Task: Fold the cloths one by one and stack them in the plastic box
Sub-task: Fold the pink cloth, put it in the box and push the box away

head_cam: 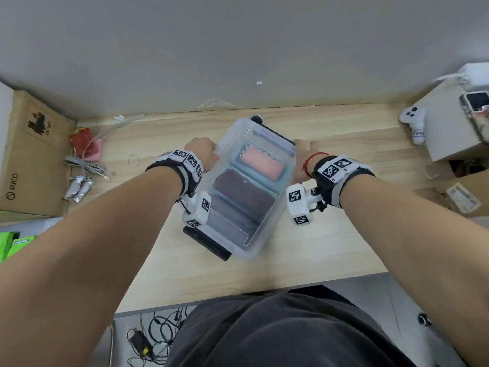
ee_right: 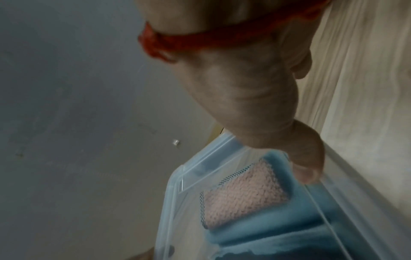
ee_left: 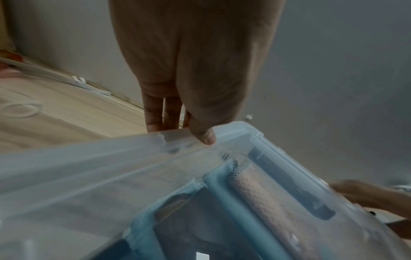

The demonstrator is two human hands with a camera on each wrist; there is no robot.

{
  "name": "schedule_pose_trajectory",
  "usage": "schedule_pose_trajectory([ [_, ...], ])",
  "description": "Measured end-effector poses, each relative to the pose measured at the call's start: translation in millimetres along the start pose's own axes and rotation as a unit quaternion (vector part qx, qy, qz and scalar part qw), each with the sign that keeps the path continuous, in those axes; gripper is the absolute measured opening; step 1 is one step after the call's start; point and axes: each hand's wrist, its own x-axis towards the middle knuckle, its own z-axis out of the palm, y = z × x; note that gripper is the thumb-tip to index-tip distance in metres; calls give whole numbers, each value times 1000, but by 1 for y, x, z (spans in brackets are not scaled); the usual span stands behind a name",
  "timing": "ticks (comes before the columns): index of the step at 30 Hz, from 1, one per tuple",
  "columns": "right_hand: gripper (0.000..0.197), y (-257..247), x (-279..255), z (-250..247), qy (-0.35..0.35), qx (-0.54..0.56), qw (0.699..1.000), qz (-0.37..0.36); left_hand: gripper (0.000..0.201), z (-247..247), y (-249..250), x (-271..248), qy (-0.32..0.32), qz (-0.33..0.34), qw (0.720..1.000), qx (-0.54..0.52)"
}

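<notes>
A clear plastic box (head_cam: 260, 242) (ee_left: 89, 176) (ee_right: 169, 211) lies slanted on the wooden table, a black latch (head_cam: 206, 242) at its near end. Inside lie folded cloths: a pink cloth (head_cam: 260, 162) (ee_left: 262, 198) (ee_right: 240, 197) on a teal cloth (head_cam: 284, 177) (ee_right: 255, 234), then a dark brown cloth (head_cam: 243, 192) and a grey cloth (head_cam: 227, 223). My left hand (head_cam: 205, 154) (ee_left: 189, 105) grips the box's far left edge, thumb on top and fingers outside. My right hand (head_cam: 304, 160) (ee_right: 255, 105) grips the far right edge, its thumb (ee_right: 307, 168) on top.
A cardboard box (head_cam: 31, 154) stands at the left, with a red packet (head_cam: 82, 144), grey cables (head_cam: 87, 168) and foil packets (head_cam: 79, 186) beside it. At the right are a white controller (head_cam: 415, 123) and more boxes (head_cam: 449, 128). A grey wall runs behind the table.
</notes>
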Motion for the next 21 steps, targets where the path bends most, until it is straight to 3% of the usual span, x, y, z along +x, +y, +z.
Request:
schedule_pose_trajectory([
  [7, 130, 29, 17, 5, -54, -51, 995, -67, 35, -1, 31, 7, 0, -19, 1000, -3],
  [8, 131, 27, 19, 5, -52, -53, 994, -74, 45, 3, 38, 4, 3, -34, 999, -20],
  [10, 134, 23, 22, 4, -41, -55, 994, -86, 89, 19, 54, 0, 10, -58, 997, -40],
  [12, 137, 21, 24, 2, -36, -55, 993, -99, 134, 28, 67, -8, 3, -49, 999, 4],
  [13, 138, 23, 26, 2, -34, -54, 992, -106, 145, 31, 70, -10, -8, -36, 999, 35],
  [18, 142, 32, 40, 8, -25, -14, 987, -156, 151, 34, 69, -12, -2, -28, 999, 42],
  [21, 148, 31, 50, 5, -31, 6, 989, -144, 150, 35, 68, -11, 4, -33, 998, 47],
])
